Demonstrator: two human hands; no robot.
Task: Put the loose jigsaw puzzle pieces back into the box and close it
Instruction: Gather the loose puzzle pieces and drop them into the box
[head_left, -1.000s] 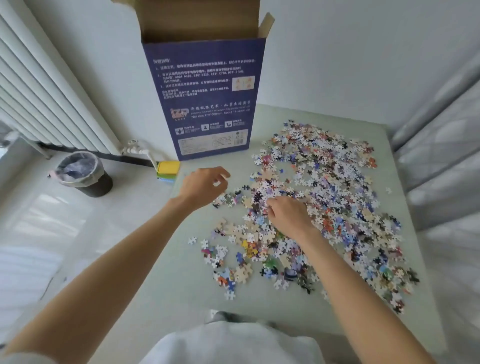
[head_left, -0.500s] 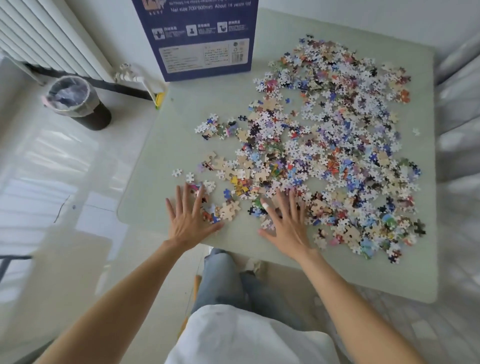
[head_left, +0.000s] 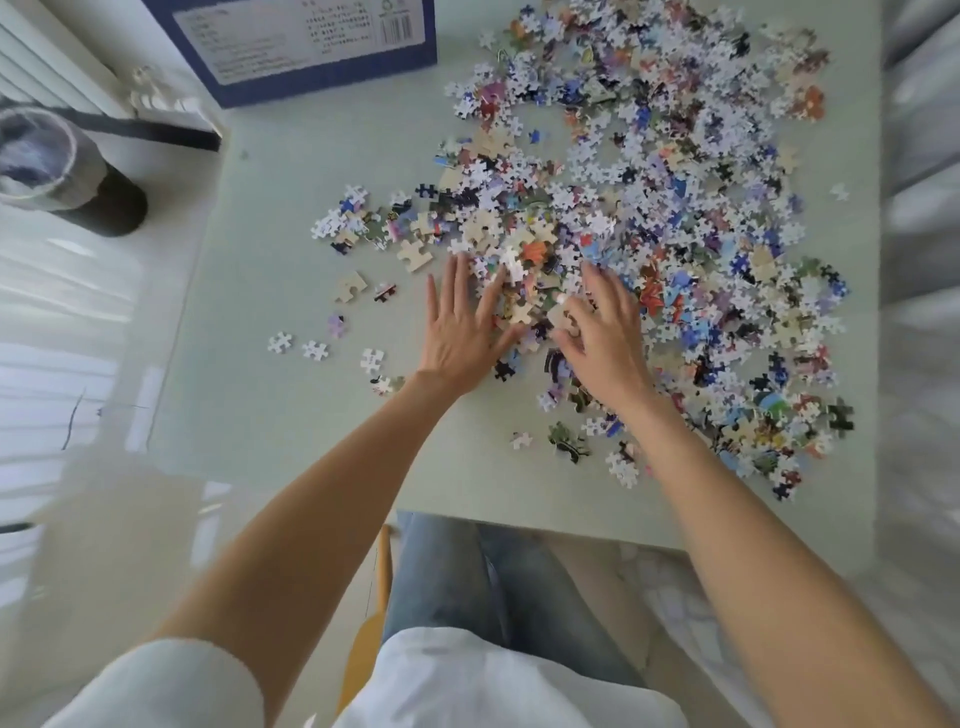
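Hundreds of loose puzzle pieces (head_left: 649, 218) are still spread over the pale green worktop (head_left: 291, 405), and none of them is going in the box yet. Half a second ago your hands lay flat at the near edge of the spread; now you've driven both forward and inward, and a small mound of pieces is heaped up between them. Your left hand (head_left: 462, 332) lies flat with its fingers (head_left: 457, 280) straight and spread, pressing into the near-left side of the heap. Your right hand (head_left: 602, 338) sits just beside it, fingers loosely bent over the pieces — raking rather than gripping, as far as I can judge; nothing is pinched. A few strays sit apart on the left, well clear of your sweep.

So you're gathering, not loading. The box (head_left: 311, 57) stands at the far-left of the worktop, only its lower blue wall in view, its top out of frame, so whether it's open can't be told from here. Next, I'd say, you cup a handful and carry it across.
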